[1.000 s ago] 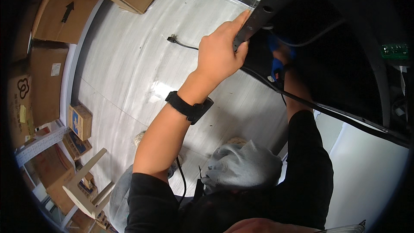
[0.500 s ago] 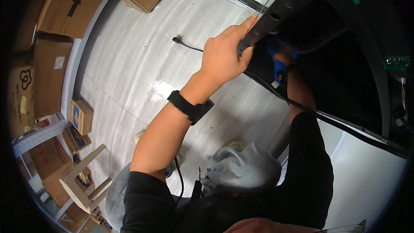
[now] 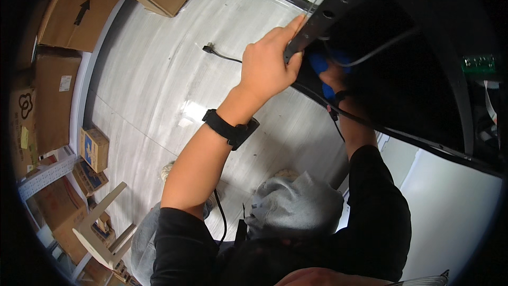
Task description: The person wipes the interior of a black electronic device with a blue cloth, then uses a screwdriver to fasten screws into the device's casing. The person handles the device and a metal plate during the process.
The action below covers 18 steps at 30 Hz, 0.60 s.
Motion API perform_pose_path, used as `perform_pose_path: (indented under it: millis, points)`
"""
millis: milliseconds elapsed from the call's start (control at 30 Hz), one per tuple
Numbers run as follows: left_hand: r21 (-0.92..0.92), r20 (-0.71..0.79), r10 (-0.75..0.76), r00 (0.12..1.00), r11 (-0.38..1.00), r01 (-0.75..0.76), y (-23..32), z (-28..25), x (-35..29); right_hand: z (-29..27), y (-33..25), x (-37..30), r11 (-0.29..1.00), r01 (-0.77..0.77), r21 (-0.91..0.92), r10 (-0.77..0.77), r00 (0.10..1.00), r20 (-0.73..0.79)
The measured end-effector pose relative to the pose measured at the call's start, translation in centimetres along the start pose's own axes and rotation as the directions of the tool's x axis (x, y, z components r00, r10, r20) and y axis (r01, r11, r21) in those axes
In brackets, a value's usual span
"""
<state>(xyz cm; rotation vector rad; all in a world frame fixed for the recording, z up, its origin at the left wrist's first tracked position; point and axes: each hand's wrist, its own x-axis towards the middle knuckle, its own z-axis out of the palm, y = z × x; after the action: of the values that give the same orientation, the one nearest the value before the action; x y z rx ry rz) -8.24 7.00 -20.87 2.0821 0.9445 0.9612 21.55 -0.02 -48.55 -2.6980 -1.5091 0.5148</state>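
My left hand [image 3: 270, 63] grips the lower left edge of a large black panel [image 3: 402, 47], fingers wrapped around its rim. A black watch [image 3: 231, 127] sits on that wrist. My right hand [image 3: 332, 77] reaches under the panel and holds a blue object [image 3: 319, 65], mostly hidden by the panel's edge. Thin black cables [image 3: 360, 119] run along the panel's underside past my right forearm. Green circuit boards [image 3: 479, 63] are fixed to the panel at the upper right.
A loose black cable with a plug [image 3: 211, 50] lies on the pale floor. Cardboard boxes [image 3: 69, 16] line the left and top. Small boxes [image 3: 94, 148] and a white wooden stool [image 3: 100, 233] stand at the lower left. A grey cloth [image 3: 296, 206] hangs at my chest.
The panel and both hands have shifted a little upward and to the right in view. The left hand's grip on the edge is unchanged.
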Motion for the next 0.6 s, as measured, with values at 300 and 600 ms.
perform_pose_path:
  millis: [300,600]
  points:
    - [0.039,0.01,-0.022,1.0,0.999,0.021,-0.4,0.6,-0.2,1.1,-4.7,-9.4,0.986,0.159,0.054,-0.158,0.987,-0.016]
    - [0.07,-0.047,0.027,0.999,0.997,-0.023,-1.2,1.2,-0.5,-3.7,-3.9,-10.8,0.976,-0.169,0.138,0.149,0.979,0.142]
